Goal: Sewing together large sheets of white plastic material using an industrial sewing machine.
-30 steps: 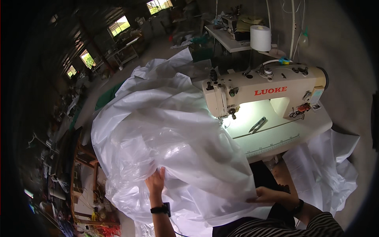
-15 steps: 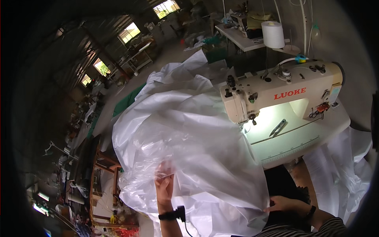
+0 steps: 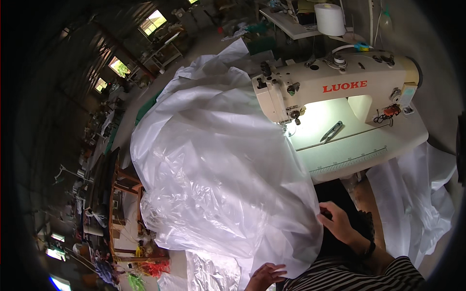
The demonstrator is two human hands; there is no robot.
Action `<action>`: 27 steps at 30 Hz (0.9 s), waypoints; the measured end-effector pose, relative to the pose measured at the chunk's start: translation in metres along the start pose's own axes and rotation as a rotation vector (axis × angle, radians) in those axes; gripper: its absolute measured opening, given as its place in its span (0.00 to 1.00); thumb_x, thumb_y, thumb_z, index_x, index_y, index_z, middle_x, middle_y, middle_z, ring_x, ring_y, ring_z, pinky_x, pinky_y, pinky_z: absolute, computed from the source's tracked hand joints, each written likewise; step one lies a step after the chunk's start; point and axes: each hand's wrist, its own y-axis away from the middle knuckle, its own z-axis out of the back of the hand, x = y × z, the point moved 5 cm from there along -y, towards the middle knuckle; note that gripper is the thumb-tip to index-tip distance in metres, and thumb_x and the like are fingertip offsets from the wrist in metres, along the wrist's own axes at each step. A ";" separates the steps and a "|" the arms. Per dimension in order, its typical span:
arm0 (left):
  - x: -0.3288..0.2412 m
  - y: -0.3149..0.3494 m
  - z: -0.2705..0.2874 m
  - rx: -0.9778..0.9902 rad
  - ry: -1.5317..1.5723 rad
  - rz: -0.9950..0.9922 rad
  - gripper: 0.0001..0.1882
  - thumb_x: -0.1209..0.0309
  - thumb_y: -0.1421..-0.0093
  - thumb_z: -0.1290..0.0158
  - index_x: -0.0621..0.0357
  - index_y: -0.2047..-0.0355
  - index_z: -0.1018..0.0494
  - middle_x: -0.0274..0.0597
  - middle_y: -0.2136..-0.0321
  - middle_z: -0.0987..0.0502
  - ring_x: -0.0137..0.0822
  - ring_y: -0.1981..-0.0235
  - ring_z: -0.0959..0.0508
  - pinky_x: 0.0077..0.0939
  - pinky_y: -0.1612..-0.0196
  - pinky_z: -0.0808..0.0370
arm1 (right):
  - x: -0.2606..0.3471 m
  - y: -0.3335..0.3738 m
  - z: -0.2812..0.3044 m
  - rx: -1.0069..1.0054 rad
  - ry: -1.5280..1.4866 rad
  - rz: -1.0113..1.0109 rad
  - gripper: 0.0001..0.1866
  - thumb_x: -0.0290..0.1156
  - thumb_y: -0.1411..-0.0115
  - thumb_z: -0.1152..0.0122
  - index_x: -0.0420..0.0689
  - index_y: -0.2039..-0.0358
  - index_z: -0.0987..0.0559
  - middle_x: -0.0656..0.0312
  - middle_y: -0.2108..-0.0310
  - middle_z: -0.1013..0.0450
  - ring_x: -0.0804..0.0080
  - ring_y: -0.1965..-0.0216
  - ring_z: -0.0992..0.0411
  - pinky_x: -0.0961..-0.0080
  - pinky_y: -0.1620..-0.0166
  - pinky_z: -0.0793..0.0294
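Note:
A large, thin white plastic sheet (image 3: 208, 160) lies in loose folds, one edge running up to the needle area of a cream sewing machine (image 3: 335, 92). My right hand (image 3: 340, 225) is at the sheet's right edge, beside the machine bed, thumb and curled forefinger closed about the border. At the bottom, my left hand (image 3: 266, 277) is next to the sheet's near edge, its fingers stretched out and a little apart. A small pair of grey thread snips (image 3: 332, 132) rests on the lit machine bed.
A white thread cone (image 3: 330, 19) stands behind the machine, near another table (image 3: 291, 24). More white sheeting (image 3: 412, 203) hangs at the right. A wooden frame (image 3: 127, 186) stands at the left, with red and green strands (image 3: 154, 267) by its foot.
My left hand has left the middle of the sheet and come down to its near edge. My right hand shows higher along the right edge. The view has shifted, and the machine appears further left.

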 end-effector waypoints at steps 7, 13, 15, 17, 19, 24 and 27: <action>-0.100 0.006 -0.089 -0.671 -1.803 -1.118 0.21 0.69 0.47 0.36 0.59 0.53 0.28 0.45 0.52 0.22 0.48 0.48 0.24 0.58 0.40 0.35 | 0.030 0.007 -0.021 0.511 -0.528 -0.115 0.13 0.31 0.30 0.49 0.36 0.52 0.24 0.59 0.57 0.23 0.73 0.54 0.24 0.77 0.51 0.25; -0.108 -0.013 0.008 -0.586 -1.899 -0.823 0.02 0.75 0.45 0.41 0.54 0.70 0.21 0.39 0.72 0.18 0.42 0.69 0.18 0.36 0.56 0.22 | 0.008 0.011 -0.073 0.827 -0.532 -0.221 0.28 0.43 0.31 0.47 0.36 0.39 0.35 0.52 0.43 0.31 0.68 0.41 0.32 0.71 0.39 0.33; -0.073 0.007 -0.013 -0.165 -1.459 -0.343 0.11 0.80 0.47 0.38 0.58 0.63 0.20 0.41 0.67 0.17 0.33 0.63 0.16 0.26 0.58 0.22 | 0.018 0.018 -0.088 0.911 -0.750 -0.398 0.41 0.51 0.34 0.45 0.38 0.31 0.48 0.49 0.34 0.41 0.65 0.32 0.44 0.67 0.34 0.41; -0.040 0.028 -0.067 0.250 -1.388 -0.145 0.10 0.71 0.38 0.42 0.60 0.57 0.23 0.47 0.62 0.18 0.37 0.59 0.18 0.27 0.59 0.22 | 0.028 0.011 -0.101 0.871 -0.951 -0.446 0.41 0.51 0.34 0.45 0.39 0.32 0.47 0.49 0.34 0.41 0.64 0.32 0.44 0.67 0.33 0.42; -0.045 0.039 -0.129 0.275 -1.261 -0.038 0.08 0.71 0.40 0.40 0.61 0.62 0.21 0.43 0.66 0.17 0.34 0.64 0.17 0.28 0.64 0.22 | 0.035 0.006 -0.104 0.784 -1.275 -0.533 0.33 0.47 0.35 0.41 0.39 0.38 0.36 0.50 0.44 0.31 0.65 0.42 0.32 0.67 0.41 0.32; -0.131 0.011 -0.116 -0.528 -2.252 -0.932 0.34 0.63 0.48 0.35 0.56 0.42 0.32 0.46 0.39 0.33 0.50 0.38 0.33 0.54 0.36 0.39 | 0.014 0.029 -0.066 0.574 -0.882 -0.437 0.16 0.39 0.34 0.39 0.38 0.59 0.23 0.65 0.73 0.26 0.78 0.72 0.29 0.78 0.62 0.28; -0.176 0.004 0.042 -0.983 -2.506 -0.332 0.38 0.51 0.47 0.37 0.51 0.40 0.34 0.44 0.36 0.37 0.50 0.35 0.38 0.68 0.35 0.49 | 0.007 0.056 -0.032 0.704 -0.861 -0.364 0.11 0.34 0.34 0.40 0.39 0.59 0.23 0.65 0.72 0.26 0.79 0.70 0.28 0.80 0.64 0.29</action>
